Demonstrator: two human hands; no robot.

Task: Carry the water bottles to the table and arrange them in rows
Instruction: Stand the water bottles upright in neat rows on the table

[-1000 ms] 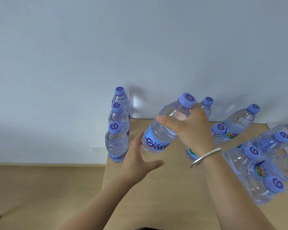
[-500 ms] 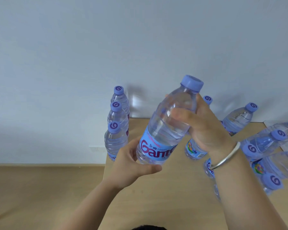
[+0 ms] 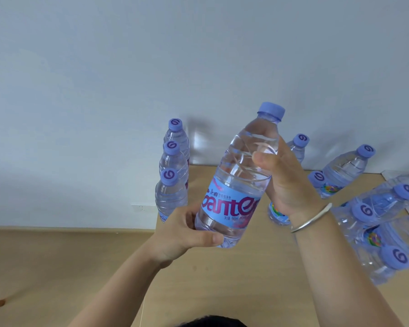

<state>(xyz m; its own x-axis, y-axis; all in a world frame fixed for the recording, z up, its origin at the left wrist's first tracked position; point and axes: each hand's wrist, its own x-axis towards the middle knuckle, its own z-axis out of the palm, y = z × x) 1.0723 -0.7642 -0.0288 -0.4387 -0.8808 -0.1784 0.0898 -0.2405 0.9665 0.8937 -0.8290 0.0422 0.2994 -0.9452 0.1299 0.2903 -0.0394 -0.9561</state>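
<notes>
While both hands hold one bottle (image 3: 236, 185), three-bottle row (image 3: 172, 171) left, loose bottles (image 3: 368, 208) right

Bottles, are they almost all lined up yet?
Not yet. Three bottles already stand in a neat row along the table's left edge. One bottle is in the air, held by the left hand and right hand. A loose bunch on the right looks unsorted.
</notes>
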